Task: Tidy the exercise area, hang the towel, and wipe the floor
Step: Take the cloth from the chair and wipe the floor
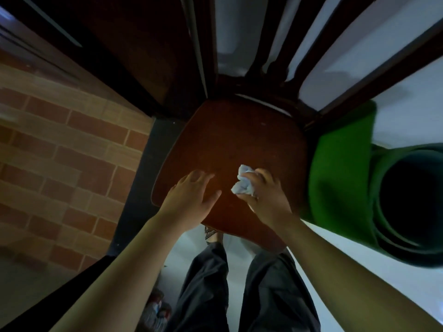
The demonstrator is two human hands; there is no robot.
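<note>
Looking down remotely, I see a brick-patterned surface [60, 152] filling the space left of the wooden chair [239, 140], whose brown seat sits at the centre. Just beside the chair's right edge, a green exercise mat [347, 188] is rolled up (its dark hollow core faces the camera) on the white floor [407, 111]. My left hand [191, 197] lies over the seat's front left part, fingers straight and slightly spread, holding nothing. My right hand [268, 197], over the seat's front right, grips a crumpled pale blue cloth [243, 182].
</note>
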